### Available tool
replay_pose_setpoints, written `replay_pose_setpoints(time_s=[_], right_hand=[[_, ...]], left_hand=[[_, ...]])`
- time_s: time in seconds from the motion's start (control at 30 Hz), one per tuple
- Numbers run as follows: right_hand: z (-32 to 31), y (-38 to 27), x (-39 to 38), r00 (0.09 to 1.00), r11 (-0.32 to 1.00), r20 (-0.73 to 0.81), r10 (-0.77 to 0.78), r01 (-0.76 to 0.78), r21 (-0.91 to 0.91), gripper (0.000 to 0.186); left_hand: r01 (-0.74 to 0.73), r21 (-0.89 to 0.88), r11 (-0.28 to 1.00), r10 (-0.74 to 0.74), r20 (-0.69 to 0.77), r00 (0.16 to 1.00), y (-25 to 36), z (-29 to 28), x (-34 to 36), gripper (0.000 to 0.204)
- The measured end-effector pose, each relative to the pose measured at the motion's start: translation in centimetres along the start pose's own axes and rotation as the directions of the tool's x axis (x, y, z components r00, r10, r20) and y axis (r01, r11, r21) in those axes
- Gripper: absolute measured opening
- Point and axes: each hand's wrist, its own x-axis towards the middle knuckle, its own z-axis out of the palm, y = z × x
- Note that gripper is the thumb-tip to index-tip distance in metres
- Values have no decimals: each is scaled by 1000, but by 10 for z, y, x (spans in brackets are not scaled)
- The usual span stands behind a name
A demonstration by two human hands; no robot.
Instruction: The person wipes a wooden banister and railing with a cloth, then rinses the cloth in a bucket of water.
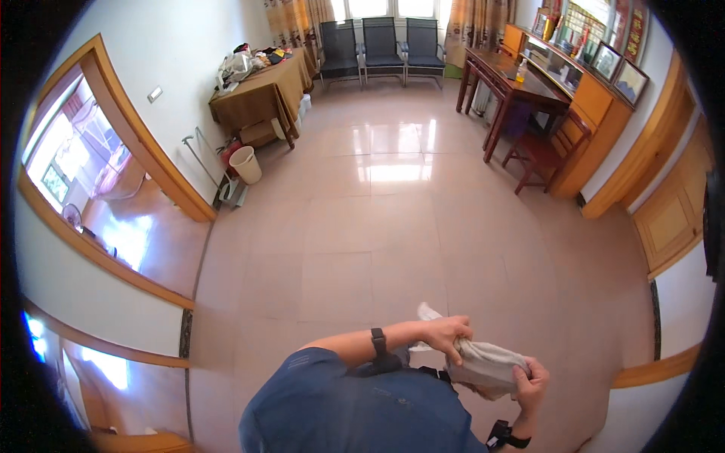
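Note:
A whitish-grey cloth is stretched between my two hands, just in front of my body. My left hand reaches across from the left and has its fingers closed on one end, where a loose corner sticks out beyond it. The other end is pinched in my right hand, thumb on top. Between the hands the upper edge looks bunched, and the lower part hangs down in folds. Each wrist has a black band on it.
Tiled floor spreads ahead. Along the left wall stand a cloth-covered table and a cream bin. Three dark chairs line the back. On the right are a dark wooden table, a red-brown chair and a cabinet.

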Motion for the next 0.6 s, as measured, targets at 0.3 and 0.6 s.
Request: replay_pose_setpoints(time_s=[0.3,0.6], right_hand=[[-32,-66,174,839,718,508,-195,475,-509,19],[-97,-2,240,722,570,-287,-629,179,-802,43]], left_hand=[[94,-164,982,22,596,803,27,-75,145,53],[311,-535,786,-20,480,877,6,-80,286,46]])
